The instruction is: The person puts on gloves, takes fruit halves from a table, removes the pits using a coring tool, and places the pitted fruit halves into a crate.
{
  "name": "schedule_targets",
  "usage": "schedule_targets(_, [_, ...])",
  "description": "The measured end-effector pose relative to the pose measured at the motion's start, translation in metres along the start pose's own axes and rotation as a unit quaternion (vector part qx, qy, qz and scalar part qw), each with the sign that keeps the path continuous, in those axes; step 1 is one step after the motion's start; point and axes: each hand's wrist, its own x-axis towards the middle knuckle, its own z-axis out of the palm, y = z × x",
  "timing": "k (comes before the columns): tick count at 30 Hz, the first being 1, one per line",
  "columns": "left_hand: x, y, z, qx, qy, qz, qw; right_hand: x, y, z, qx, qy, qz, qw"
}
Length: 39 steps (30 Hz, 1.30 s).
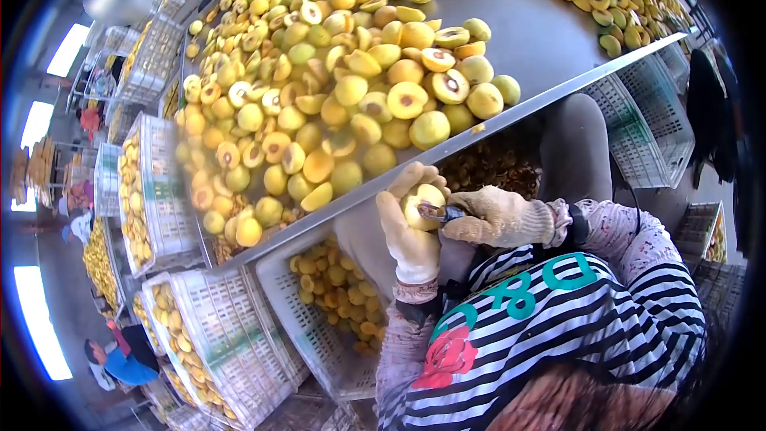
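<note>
My left hand, in a pale glove, is closed around a yellow peach half, cut face turned toward my right hand. My right hand, also gloved, grips a small pitting tool with a dark handle. The tool's metal tip touches the middle of the peach half; its exact shape is hard to make out. Both hands are over my lap, just off the edge of a metal table. Halved peaches are heaped on that table, many with brown pits showing.
Below my left forearm stands a white crate of peach halves. More filled crates are stacked to the left. Brown scraps lie under the table edge. Crates stand at right. A person in blue is at far left.
</note>
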Motion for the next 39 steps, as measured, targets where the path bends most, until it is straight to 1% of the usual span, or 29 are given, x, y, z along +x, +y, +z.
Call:
schedule_targets(1, [0.0, -0.004, 0.005, 0.017, 0.002, 0.021, 1.0, 0.001, 0.011, 0.0, -0.041, 0.041, -0.038, 0.998])
schedule_targets(2, [0.002, -0.01, 0.004, -0.016, -0.01, 0.026, 0.999, 0.0, 0.018, -0.001, -0.027, 0.054, -0.004, 0.998])
schedule_targets(3, [0.004, -0.012, 0.011, -0.01, -0.015, 0.032, 0.999, 0.0, 0.023, -0.002, -0.013, 0.067, 0.028, 0.997])
schedule_targets(5, [0.006, -0.019, 0.024, 0.002, -0.025, 0.045, 0.999, 0.0, 0.033, -0.006, 0.071, 0.103, 0.052, 0.991])
schedule_targets(6, [0.01, -0.022, 0.02, 0.07, -0.118, 0.059, 0.989, 0.0, 0.04, -0.008, 0.114, 0.123, 0.064, 0.984])
schedule_targets(7, [0.011, -0.025, 0.023, 0.09, -0.132, 0.042, 0.986, 0.003, 0.055, -0.007, 0.164, 0.147, 0.039, 0.975])
schedule_targets(9, [0.01, -0.031, 0.03, 0.13, -0.16, 0.007, 0.979, 0.001, 0.067, -0.017, 0.241, 0.129, 0.077, 0.959])
schedule_targets(10, [0.01, -0.032, 0.03, 0.141, -0.15, -0.019, 0.978, -0.004, 0.065, -0.022, 0.287, 0.125, 0.08, 0.946])
schedule_targets(11, [0.01, -0.034, 0.035, 0.148, -0.153, -0.012, 0.977, -0.009, 0.061, -0.028, 0.332, 0.121, 0.082, 0.932])
schedule_targets(14, [0.009, -0.036, 0.046, 0.157, -0.155, 0.002, 0.975, -0.016, 0.062, -0.037, 0.376, 0.126, 0.027, 0.917])
schedule_targets(15, [0.011, -0.039, 0.048, 0.168, -0.169, 0.043, 0.97, -0.019, 0.062, -0.039, 0.387, 0.127, 0.005, 0.913])
schedule_targets(17, [0.011, -0.036, 0.052, 0.202, -0.213, 0.083, 0.952, -0.017, 0.072, -0.039, 0.342, 0.135, 0.002, 0.93])
schedule_targets(18, [0.011, -0.034, 0.057, 0.235, -0.226, 0.088, 0.941, -0.022, 0.066, -0.044, 0.43, 0.088, 0.018, 0.898])
schedule_targets(20, [0.007, -0.026, 0.065, 0.304, -0.248, 0.093, 0.915, -0.016, 0.09, -0.034, 0.472, 0.047, -0.02, 0.88])
schedule_targets(22, [0.008, -0.026, 0.067, 0.348, -0.254, 0.107, 0.896, -0.015, 0.093, -0.033, 0.498, 0.027, -0.017, 0.867])
schedule_targets(23, [0.01, -0.026, 0.069, 0.369, -0.258, 0.115, 0.885, -0.015, 0.093, -0.033, 0.509, 0.02, 0.0, 0.861])
schedule_targets(24, [0.013, -0.031, 0.065, 0.443, -0.266, 0.19, 0.835, -0.015, 0.093, -0.033, 0.52, 0.012, 0.016, 0.854])
schedule_targets(27, [0.015, -0.04, 0.058, 0.278, -0.173, 0.111, 0.938, -0.021, 0.085, -0.033, 0.45, 0.041, 0.028, 0.892])
schedule_targets(28, [0.015, -0.034, 0.066, 0.163, -0.125, 0.045, 0.978, -0.024, 0.076, -0.037, 0.388, 0.072, -0.004, 0.919])
schedule_targets(29, [0.022, -0.033, 0.057, 0.114, -0.164, 0.056, 0.978, -0.027, 0.068, -0.044, 0.282, 0.085, 0.022, 0.955])
schedule_targets(31, [0.024, -0.029, 0.048, 0.078, -0.183, 0.026, 0.98, -0.028, 0.064, -0.046, 0.299, 0.106, 0.039, 0.947])
schedule_targets(32, [0.022, -0.027, 0.046, 0.115, -0.174, 0.025, 0.978, -0.025, 0.063, -0.048, 0.175, 0.201, -0.054, 0.962])
schedule_targets(33, [0.019, -0.027, 0.045, 0.15, -0.166, 0.019, 0.974, -0.027, 0.053, -0.052, 0.12, 0.248, -0.087, 0.957])
schedule_targets(34, [0.015, -0.028, 0.046, 0.185, -0.158, 0.009, 0.97, -0.025, 0.051, -0.052, 0.086, 0.254, -0.115, 0.957])
schedule_targets(35, [0.011, -0.029, 0.048, 0.217, -0.142, 0.022, 0.966, -0.024, 0.049, -0.051, 0.052, 0.259, -0.143, 0.954])
schedule_targets(37, [0.006, -0.03, 0.057, 0.278, -0.114, 0.055, 0.952, -0.02, 0.043, -0.046, 0.002, 0.231, -0.155, 0.96])
schedule_targets(38, [0.006, -0.034, 0.056, 0.305, -0.066, 0.059, 0.948, -0.017, 0.042, -0.043, -0.025, 0.244, -0.172, 0.954])
schedule_targets(39, [0.006, -0.035, 0.055, 0.337, -0.057, 0.08, 0.936, -0.014, 0.045, -0.04, -0.043, 0.244, -0.169, 0.954])
